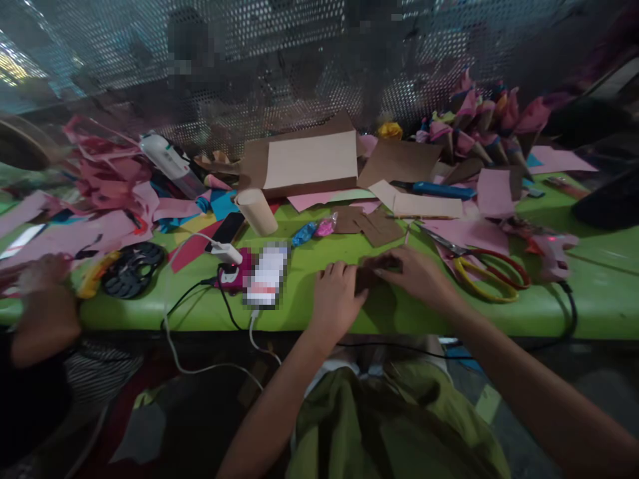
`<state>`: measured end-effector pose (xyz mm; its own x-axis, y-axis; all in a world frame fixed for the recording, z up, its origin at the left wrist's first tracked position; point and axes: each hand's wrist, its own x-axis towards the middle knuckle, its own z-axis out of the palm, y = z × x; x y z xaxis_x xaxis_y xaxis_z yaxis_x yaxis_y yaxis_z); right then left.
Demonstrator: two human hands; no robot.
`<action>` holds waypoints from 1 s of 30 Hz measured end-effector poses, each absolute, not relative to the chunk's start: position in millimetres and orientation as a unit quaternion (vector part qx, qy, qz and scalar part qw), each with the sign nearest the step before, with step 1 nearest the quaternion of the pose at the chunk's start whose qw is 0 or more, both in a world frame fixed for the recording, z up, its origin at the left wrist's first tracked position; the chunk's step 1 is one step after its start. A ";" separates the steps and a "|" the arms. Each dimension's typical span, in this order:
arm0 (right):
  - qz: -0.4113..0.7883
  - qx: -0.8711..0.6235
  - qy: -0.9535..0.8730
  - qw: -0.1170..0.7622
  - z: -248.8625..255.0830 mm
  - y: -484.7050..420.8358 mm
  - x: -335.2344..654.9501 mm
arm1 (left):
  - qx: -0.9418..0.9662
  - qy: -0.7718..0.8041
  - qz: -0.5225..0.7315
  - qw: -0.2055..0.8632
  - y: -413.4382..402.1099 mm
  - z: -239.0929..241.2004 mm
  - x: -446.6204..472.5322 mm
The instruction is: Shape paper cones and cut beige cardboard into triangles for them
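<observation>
Head view, left hand (337, 293) close beside right hand (418, 274), over green table (297, 313), each grip unclear

No lettering can be read

Nothing legible shows on the bright green table (294, 316). The lit rectangular phone (268, 274) near its front edge has a screen broken into coarse blocks: pale bands and one reddish stripe, without a readable letter or number. Any print on the shiny blue plastic wrapper (303, 234) and the shiny pink plastic wrapper (327, 226) is too small and blurred to tell, as are any markings on the magenta power-socket block (243, 279).
</observation>
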<state>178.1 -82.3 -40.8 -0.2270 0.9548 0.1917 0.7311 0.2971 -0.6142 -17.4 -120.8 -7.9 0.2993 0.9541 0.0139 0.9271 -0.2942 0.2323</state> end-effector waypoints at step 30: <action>0.470 -0.468 -0.643 0.383 -21.0 -55.5 175.4 | 0.663 0.546 0.393 0.329 -96.6 -16.9 -15.5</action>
